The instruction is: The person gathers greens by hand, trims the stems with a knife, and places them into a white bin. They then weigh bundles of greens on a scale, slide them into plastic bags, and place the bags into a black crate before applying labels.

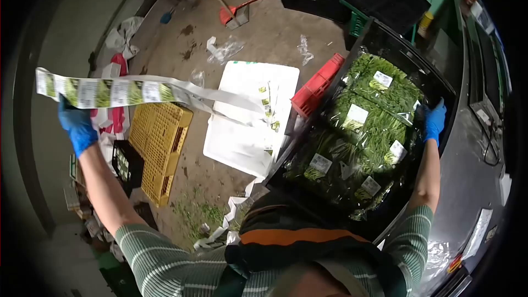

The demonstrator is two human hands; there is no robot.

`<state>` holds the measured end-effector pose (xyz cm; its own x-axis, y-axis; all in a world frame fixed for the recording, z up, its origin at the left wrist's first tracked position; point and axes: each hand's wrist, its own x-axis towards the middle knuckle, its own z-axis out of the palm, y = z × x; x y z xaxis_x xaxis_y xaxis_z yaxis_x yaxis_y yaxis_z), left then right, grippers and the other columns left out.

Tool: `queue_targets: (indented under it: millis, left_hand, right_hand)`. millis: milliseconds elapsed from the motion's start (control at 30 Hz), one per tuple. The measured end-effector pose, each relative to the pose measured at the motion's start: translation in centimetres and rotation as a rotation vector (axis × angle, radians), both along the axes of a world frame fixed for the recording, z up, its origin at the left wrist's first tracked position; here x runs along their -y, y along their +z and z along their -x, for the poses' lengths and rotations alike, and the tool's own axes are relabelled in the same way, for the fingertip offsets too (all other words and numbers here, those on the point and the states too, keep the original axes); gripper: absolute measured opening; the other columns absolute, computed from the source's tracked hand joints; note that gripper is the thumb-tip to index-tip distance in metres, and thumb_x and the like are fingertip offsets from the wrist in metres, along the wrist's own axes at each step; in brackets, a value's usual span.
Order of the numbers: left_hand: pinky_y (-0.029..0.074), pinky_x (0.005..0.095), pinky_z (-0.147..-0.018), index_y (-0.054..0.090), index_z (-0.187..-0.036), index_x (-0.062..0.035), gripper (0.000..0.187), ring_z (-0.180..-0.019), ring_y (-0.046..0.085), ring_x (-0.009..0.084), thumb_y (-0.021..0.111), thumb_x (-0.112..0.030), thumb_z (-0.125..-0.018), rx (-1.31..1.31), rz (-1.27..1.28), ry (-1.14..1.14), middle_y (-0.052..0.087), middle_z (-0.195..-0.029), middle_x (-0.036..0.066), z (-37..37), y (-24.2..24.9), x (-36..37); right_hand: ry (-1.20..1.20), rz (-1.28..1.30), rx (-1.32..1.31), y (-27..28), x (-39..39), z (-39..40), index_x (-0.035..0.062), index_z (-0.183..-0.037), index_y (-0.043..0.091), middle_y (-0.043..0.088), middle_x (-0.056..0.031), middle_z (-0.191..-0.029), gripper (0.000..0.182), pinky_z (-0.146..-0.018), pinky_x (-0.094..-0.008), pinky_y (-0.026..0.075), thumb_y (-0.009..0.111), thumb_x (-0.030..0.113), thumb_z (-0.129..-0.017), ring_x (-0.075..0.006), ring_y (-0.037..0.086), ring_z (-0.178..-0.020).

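Observation:
My left hand (77,125), in a blue glove, is closed on the lower edge of a long strip of printed labels (118,92). The strip's pale tail curves right toward a white foam box (234,143). My right hand (434,122), also gloved in blue, rests inside the right side of a black crate (401,38), its visible fingers apart. It is beside a clear packet of green herbs (404,107) and seems to touch its edge. Several such packets fill the crate, many bearing a white label (383,80). Some of the right fingertips are hard to make out.
A red crate (318,85) stands between the foam box and the black crate. Left lies a yellow plastic pallet (157,143) beside a small black crate (126,165). Loose greens (201,212) and backing paper (234,206) litter the floor. A metal counter (467,176) runs along the right.

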<state>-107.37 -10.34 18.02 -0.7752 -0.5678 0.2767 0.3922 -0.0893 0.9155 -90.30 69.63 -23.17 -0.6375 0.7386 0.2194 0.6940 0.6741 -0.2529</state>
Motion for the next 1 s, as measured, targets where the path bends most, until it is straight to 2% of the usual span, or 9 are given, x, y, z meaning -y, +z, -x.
queue_targets:
  millis: [100,233,400,500,567,700,767,867,1000]
  left_hand:
    - [0.041,0.0469,-0.087,0.049,-0.115,-0.0028,0.036,-0.102,0.049,0.0338,0.036,-0.023,-0.087,-0.240,0.416,0.107,0.050,-0.116,0.016,-0.7,11.2,8.8]
    - [0.043,0.0397,-0.082,0.053,-0.109,-0.0035,0.032,-0.094,0.053,0.0275,0.043,-0.023,-0.086,-0.192,0.529,-0.070,0.055,-0.106,0.013,3.7,12.9,20.0]
    - [0.046,0.0277,-0.072,0.060,-0.099,-0.0046,0.025,-0.080,0.058,0.0171,0.054,-0.023,-0.083,-0.211,0.703,-0.415,0.062,-0.089,0.007,0.0,0.8,-12.0]
    - [0.046,0.0230,-0.068,0.060,-0.100,-0.0026,0.031,-0.077,0.057,0.0112,0.063,-0.026,-0.079,-0.040,0.669,-0.819,0.062,-0.086,0.005,-1.4,-8.8,-16.5]
    - [0.044,0.0232,-0.063,0.058,-0.102,-0.0004,0.032,-0.071,0.052,0.0085,0.061,-0.024,-0.081,0.399,0.661,-1.013,0.061,-0.083,0.003,-4.0,-14.8,-18.8]
    - [0.043,0.0271,-0.072,0.057,-0.100,0.0008,0.032,-0.079,0.055,0.0145,0.061,-0.024,-0.080,0.562,0.609,-1.189,0.061,-0.085,0.007,-6.8,-21.9,-18.9]
    - [0.043,0.0286,-0.077,0.055,-0.106,-0.0011,0.036,-0.088,0.057,0.0193,0.063,-0.022,-0.078,0.362,1.126,-1.219,0.061,-0.093,0.009,-6.3,-24.7,-18.2]
    - [0.042,0.0286,-0.082,0.051,-0.113,-0.0027,0.037,-0.095,0.053,0.0168,0.059,-0.006,-0.078,0.074,0.732,-1.290,0.057,-0.107,0.008,-7.7,-24.6,-20.3]
    - [0.041,0.0251,-0.081,0.056,-0.106,-0.0002,0.027,-0.090,0.053,0.0121,0.055,-0.005,-0.080,0.587,0.466,-1.602,0.060,-0.097,0.007,-7.0,-25.9,-21.5]
  right_hand:
    - [0.120,-0.087,-0.192,2.6,-2.2,1.5,0.0046,-0.122,0.041,0.049,-0.0219,-0.114,0.061,-0.082,-0.0386,0.044,0.066,0.030,-0.073,-0.0346,0.053,-0.098]
    - [0.355,0.134,-0.433,14.6,4.8,4.5,0.0031,-0.117,0.049,0.054,-0.0163,-0.112,0.043,-0.084,-0.0310,0.043,0.060,0.021,-0.080,-0.0249,0.053,-0.101]
    - [0.696,0.639,-0.728,25.3,22.4,6.5,0.0084,-0.120,0.049,0.056,-0.0089,-0.112,0.043,-0.082,-0.0272,0.045,0.061,0.018,-0.080,-0.0151,0.053,-0.100]
    - [1.034,0.901,-0.661,27.7,31.3,6.1,0.0115,-0.129,0.037,0.050,-0.0111,-0.118,0.069,-0.081,-0.0272,0.046,0.071,0.017,-0.068,-0.0164,0.054,-0.095]
    - [1.020,1.073,-0.614,27.1,35.7,5.8,0.0124,-0.133,0.030,0.047,-0.0109,-0.118,0.087,-0.076,-0.0271,0.047,0.076,0.013,-0.059,-0.0169,0.053,-0.094]
    - [0.689,1.245,-0.611,21.6,40.3,4.6,0.0057,-0.120,0.046,0.056,-0.0047,-0.090,0.051,-0.074,-0.0225,0.045,0.063,-0.001,-0.073,-0.0087,0.053,-0.084]
    - [0.630,1.214,-0.549,18.4,41.7,2.9,0.0090,-0.116,0.050,0.059,-0.0079,-0.098,0.045,-0.077,-0.0268,0.045,0.064,0.002,-0.073,-0.0129,0.055,-0.088]
    - [0.640,0.918,-0.335,16.5,44.2,0.2,0.0126,-0.124,0.040,0.059,-0.0193,-0.095,0.056,-0.074,-0.0321,0.047,0.064,0.011,-0.074,-0.0291,0.060,-0.088]
    - [0.528,1.007,-0.417,15.1,46.0,-1.5,0.0157,-0.128,0.036,0.059,-0.0198,-0.090,0.062,-0.070,-0.0327,0.047,0.064,0.011,-0.074,-0.0321,0.060,-0.086]
